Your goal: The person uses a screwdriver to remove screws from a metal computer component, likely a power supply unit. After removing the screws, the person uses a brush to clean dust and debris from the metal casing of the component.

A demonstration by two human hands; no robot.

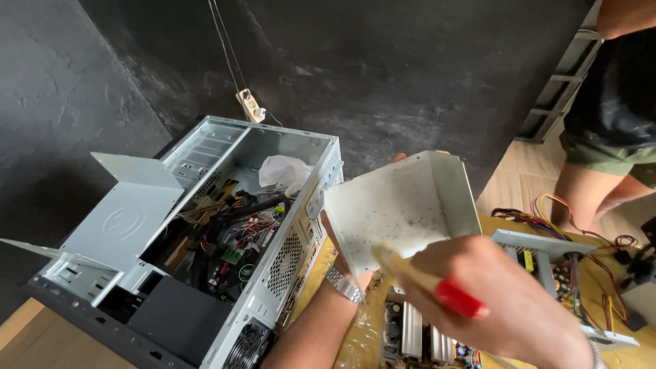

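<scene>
Far left: open grey computer case on its side on the table, tangled coloured wiring and a small green circuit board inside, crumpled white wrap near its back wall. Centre: left hand, silver watch at the wrist, grip closed on the lower edge of a bent, pale metal cover, held up above the table and speckled with dark spots. Right: right hand in the foreground, grip closed around a brush with pale wooden shaft and red handle, tip against the cover's lower edge. Beneath: exposed power supply board with yellow, red and black wires. Top right: another person's legs.
</scene>
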